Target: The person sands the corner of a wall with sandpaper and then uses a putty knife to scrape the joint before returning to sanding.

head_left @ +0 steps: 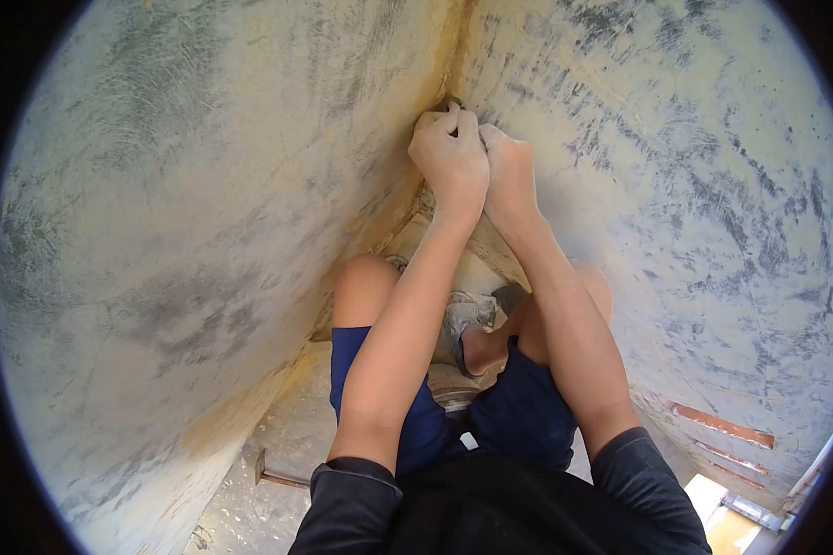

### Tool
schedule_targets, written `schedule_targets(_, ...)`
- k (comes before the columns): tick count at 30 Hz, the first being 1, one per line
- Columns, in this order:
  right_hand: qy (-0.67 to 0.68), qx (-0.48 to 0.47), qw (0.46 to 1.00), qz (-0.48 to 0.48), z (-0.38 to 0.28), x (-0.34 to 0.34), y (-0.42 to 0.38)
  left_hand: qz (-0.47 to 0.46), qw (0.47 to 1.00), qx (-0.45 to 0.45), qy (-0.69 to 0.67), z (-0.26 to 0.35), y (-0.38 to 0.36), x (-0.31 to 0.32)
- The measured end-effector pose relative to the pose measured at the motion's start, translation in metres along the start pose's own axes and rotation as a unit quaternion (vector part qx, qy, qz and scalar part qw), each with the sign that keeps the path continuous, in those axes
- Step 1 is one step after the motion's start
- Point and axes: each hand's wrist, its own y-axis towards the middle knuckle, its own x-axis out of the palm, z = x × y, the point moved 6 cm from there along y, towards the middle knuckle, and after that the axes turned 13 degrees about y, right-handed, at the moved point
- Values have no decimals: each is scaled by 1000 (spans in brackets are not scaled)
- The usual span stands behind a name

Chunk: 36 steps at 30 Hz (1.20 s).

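Wall corner [458, 67] beside both hands [452, 166] [512, 171]

Corner seam [455, 55], yellowish-brown. Left of the seam: wall surface [176, 185], pale, grey-smudged. Right of it: second wall [694, 185], whitish, dark-mottled; reddish strips [722, 425] low down. Below the seam: floor [259, 499], grey, pale-speckled. Bright light, far lower right of the seam.

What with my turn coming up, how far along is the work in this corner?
Pale material covers much of the left wall and right wall; that looks mostly done. The left hand and right hand are together at the corner seam, apparently with a small dark piece. Probably left: the yellow-brown seam above them and the dark patches.
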Motion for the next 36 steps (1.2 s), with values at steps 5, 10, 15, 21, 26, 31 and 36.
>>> schedule_targets(5, 9, 15, 1000, 24, -4, -9, -15, -32, 999, 12, 6, 10, -13, 0)
schedule_targets(10, -1, -10, 1000, 19, 0, -5, -2, 18, 999, 35, -32, 6, -6, 0)
schedule_targets(15, -7, -1, 1000, 20, -4, -7, -11, -64, 998, -8, 3, 5, -15, 3)
schedule_targets(21, -11, 8, 1000, 4, 4, 1, -3, 0, 1000, 21, -16, -1, -1, 2)
schedule_targets(26, 7, 41, 999, 2, 1, -5, -15, -22, 1000, 16, 4, 3, -10, 0)
schedule_targets(31, -3, -1, 1000, 9, 3, 0, -6, -5, 1000, 21, 0, -5, -4, 1)
schedule_targets(36, 2, 18, 1000, 6, 3, -1, -13, -57, 998, -12, -6, -4, -17, 2)
